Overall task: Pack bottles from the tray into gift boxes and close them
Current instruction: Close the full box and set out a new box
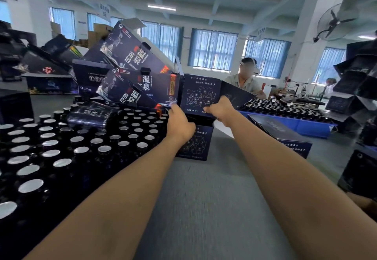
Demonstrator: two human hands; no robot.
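Note:
A dark blue gift box [194, 144] stands upright on the grey table straight ahead, its top open. Its tall lid flap [201, 93], printed with a white map, stands up behind the opening. My left hand [180, 124] is at the box's left top edge, fingers curled at the flap's lower left corner. My right hand [221, 109] grips the flap's lower right corner. Several dark bottles with silver caps [81, 147] fill a tray on the left. One bottle [91, 115] lies on its side on top of them.
A heap of open dark gift boxes [130, 59] is piled behind the tray. A closed box [281, 135] lies at the right. A blue tray [306, 126] of more bottles stands beyond, with a seated person [244, 82] behind it. Dark boxes [359, 88] are stacked at far right.

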